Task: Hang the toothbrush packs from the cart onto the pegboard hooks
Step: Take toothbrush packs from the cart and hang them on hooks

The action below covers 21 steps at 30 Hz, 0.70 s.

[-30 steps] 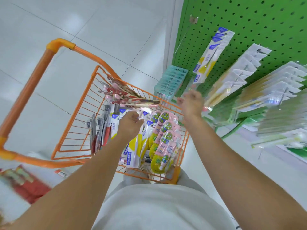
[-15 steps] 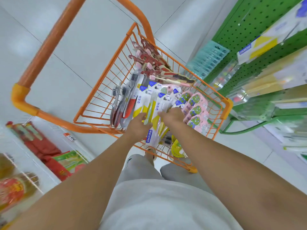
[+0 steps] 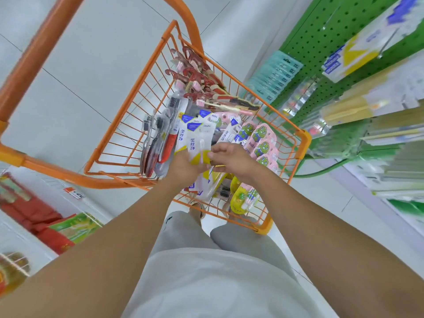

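Green pegboard (image 3: 325, 31) along the right side, carrying hung, motion-blurred packs; orange wire cart (image 3: 128, 125) at centre on the pale tiled floor (image 3: 91, 53), its rim near the board's lower edge. Both bare forearms reach forward and down from the lower corners of the view and converge over the near half of the cart basket. Within the basket: red-carded packs (image 3: 197, 76) at the far corner, dark-handled brushes (image 3: 158, 143) against the left wall, pink cartoon packs (image 3: 259, 138) along the right wall, and white-and-yellow toothbrush packs (image 3: 195, 138) standing in the middle. The left hand (image 3: 183, 166), back toward the camera, has its fingers curled around the lower, yellow part of the front white-and-yellow packs, gripping them from the left. The right hand (image 3: 231, 157), knuckles up, meets the same packs from the right, its fingertips pinching the yellow edge, just beside the left hand's fingers. The held packs stand roughly upright, tops tilted toward the cart's far side, still inside the basket.
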{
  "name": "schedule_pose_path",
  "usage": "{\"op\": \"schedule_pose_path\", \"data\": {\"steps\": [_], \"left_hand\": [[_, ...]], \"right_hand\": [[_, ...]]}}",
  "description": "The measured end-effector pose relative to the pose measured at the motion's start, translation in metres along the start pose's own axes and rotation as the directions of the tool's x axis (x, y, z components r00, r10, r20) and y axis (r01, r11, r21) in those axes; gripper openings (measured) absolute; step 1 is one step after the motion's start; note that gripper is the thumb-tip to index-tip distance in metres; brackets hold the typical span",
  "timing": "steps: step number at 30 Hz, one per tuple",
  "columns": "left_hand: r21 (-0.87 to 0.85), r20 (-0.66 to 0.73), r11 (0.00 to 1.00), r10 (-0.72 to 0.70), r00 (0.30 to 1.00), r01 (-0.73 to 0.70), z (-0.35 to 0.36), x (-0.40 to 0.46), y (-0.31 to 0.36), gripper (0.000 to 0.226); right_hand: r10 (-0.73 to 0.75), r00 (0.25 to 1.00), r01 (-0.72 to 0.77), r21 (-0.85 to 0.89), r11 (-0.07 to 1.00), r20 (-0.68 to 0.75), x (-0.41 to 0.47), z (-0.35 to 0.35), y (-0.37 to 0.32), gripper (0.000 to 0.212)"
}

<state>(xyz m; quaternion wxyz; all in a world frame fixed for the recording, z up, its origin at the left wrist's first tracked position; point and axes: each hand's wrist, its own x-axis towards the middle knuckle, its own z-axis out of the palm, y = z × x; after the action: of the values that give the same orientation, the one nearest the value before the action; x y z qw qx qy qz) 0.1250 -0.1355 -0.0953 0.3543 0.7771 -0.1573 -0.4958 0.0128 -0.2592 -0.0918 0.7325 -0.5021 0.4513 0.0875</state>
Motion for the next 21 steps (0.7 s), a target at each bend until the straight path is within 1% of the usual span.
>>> {"op": "schedule_pose_path", "data": {"steps": [1, 2, 3, 4, 5, 6, 7, 8, 9, 10, 12, 13, 14, 15, 16, 17, 18, 21], "left_hand": [[0.022, -0.011, 1.000, -0.001, 1.000, 0.001, 0.001, 0.000, -0.001, 0.024], [0.051, -0.021, 0.999, -0.014, 1.000, 0.015, 0.001, -0.001, 0.000, 0.027], [0.072, -0.026, 0.997, -0.037, 0.999, 0.038, 0.002, 0.000, 0.000, 0.030], [0.080, -0.016, 0.995, -0.051, 0.999, 0.052, 0.002, 0.000, 0.000, 0.030], [0.078, -0.006, 0.995, -0.056, 0.998, 0.056, 0.002, 0.000, 0.001, 0.026], [0.076, -0.003, 0.995, -0.061, 0.998, 0.061, 0.001, 0.000, 0.002, 0.022], [0.073, -0.006, 0.995, -0.060, 0.998, 0.061, 0.000, 0.000, 0.004, 0.020], [0.069, -0.011, 0.996, -0.060, 0.998, 0.061, -0.001, 0.001, 0.006, 0.020], [0.060, -0.024, 0.996, -0.063, 0.998, 0.065, -0.001, 0.003, 0.006, 0.024], [0.046, -0.024, 0.997, -0.065, 0.998, 0.066, -0.001, 0.003, 0.009, 0.028], [0.013, -0.009, 0.997, -0.073, 0.997, 0.073, 0.001, 0.003, 0.016, 0.028], [0.004, -0.008, 0.997, -0.078, 0.997, 0.078, 0.002, 0.003, 0.019, 0.027], [-0.003, 0.004, 0.997, -0.072, 0.997, 0.072, 0.004, 0.001, 0.024, 0.021], [-0.017, 0.010, 0.998, -0.053, 0.999, 0.053, 0.007, -0.002, 0.030, 0.014], [-0.015, 0.019, 0.999, -0.035, 0.999, 0.035, 0.010, -0.004, 0.035, 0.012], [-0.018, 0.023, 0.999, -0.026, 0.999, 0.026, 0.015, -0.005, 0.039, 0.011], [-0.016, 0.032, 1.000, -0.027, 0.999, 0.027, 0.019, -0.006, 0.044, 0.014], [0.022, 0.059, 0.999, -0.049, 0.997, 0.048, 0.035, -0.001, 0.054, 0.022]], "right_hand": [[-0.058, 0.992, 0.051, -0.070, 0.996, -0.108, 0.000, -0.006, -0.001, 0.007], [-0.134, 0.956, 0.083, -0.198, 0.977, -0.262, 0.004, -0.015, 0.001, 0.012], [-0.203, 0.899, 0.059, -0.350, 0.935, -0.389, 0.008, -0.024, 0.003, 0.023], [-0.238, 0.863, -0.008, -0.483, 0.876, -0.446, 0.011, -0.033, 0.003, 0.038], [-0.225, 0.867, -0.084, -0.576, 0.813, -0.444, 0.013, -0.039, 0.003, 0.053], [-0.191, 0.892, -0.134, -0.642, 0.755, -0.410, 0.015, -0.044, 0.005, 0.064], [-0.151, 0.918, -0.155, -0.683, 0.714, -0.367, 0.018, -0.049, 0.006, 0.071], [-0.138, 0.930, -0.156, -0.706, 0.691, -0.340, 0.020, -0.052, 0.007, 0.073], [-0.143, 0.932, -0.151, -0.715, 0.682, -0.333, 0.022, -0.055, 0.008, 0.071], [-0.164, 0.928, -0.135, -0.713, 0.688, -0.334, 0.024, -0.057, 0.007, 0.064], [-0.224, 0.918, -0.069, -0.687, 0.723, -0.328, 0.025, -0.058, 0.001, 0.037], [-0.262, 0.913, -0.016, -0.669, 0.743, -0.312, 0.023, -0.058, -0.003, 0.024], [-0.293, 0.911, 0.037, -0.651, 0.758, -0.289, 0.020, -0.058, -0.007, 0.014], [-0.319, 0.909, 0.084, -0.634, 0.769, -0.267, 0.016, -0.060, -0.009, 0.009], [-0.330, 0.906, 0.106, -0.613, 0.783, -0.265, 0.010, -0.065, -0.012, 0.007], [-0.332, 0.899, 0.110, -0.585, 0.803, -0.286, 0.002, -0.071, -0.013, 0.007], [-0.328, 0.881, 0.089, -0.564, 0.821, -0.340, -0.005, -0.081, -0.010, 0.009], [-0.300, 0.772, -0.016, -0.488, 0.872, -0.561, -0.032, -0.112, 0.006, 0.008]]}}
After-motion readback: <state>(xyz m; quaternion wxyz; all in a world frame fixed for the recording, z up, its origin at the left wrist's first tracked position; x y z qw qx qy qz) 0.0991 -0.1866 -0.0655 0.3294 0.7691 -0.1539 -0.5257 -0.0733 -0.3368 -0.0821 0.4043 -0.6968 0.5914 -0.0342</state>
